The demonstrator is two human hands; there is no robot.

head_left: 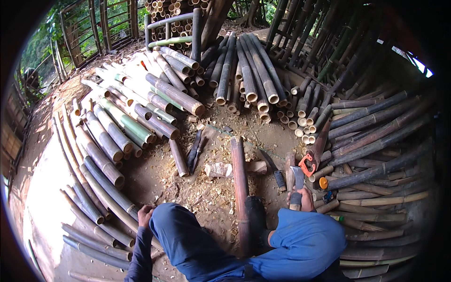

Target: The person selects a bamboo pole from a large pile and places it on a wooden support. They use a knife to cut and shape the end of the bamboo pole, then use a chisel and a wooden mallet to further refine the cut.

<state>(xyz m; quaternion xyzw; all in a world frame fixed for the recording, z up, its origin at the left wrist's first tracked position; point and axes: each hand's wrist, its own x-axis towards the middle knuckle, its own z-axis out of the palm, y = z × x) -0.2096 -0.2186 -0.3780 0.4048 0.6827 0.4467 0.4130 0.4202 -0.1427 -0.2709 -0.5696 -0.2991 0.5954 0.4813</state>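
Note:
My right hand [307,199] is closed round the handle of a billhook [298,178], its broad blade pointing away from me beside my right knee. Outside my left knee, my left hand [146,215] is curled next to long bamboo poles [110,196]; whatever its fingers may hold is hidden. Between my legs, a reddish-brown bamboo pole [238,176] runs away from me and rests across a short wooden block [219,169]. A dark-handled knife [278,178] lies on the ground to its right.
Bamboo stacks [162,91] curve round the left and far side, with more poles [376,117] piled on my right. An orange-handled saw [308,163] leans there, near a yellow round object [323,183]. Wood chips [206,199] litter the ground. Dark tools [196,151] lie beside a short bamboo piece [178,158].

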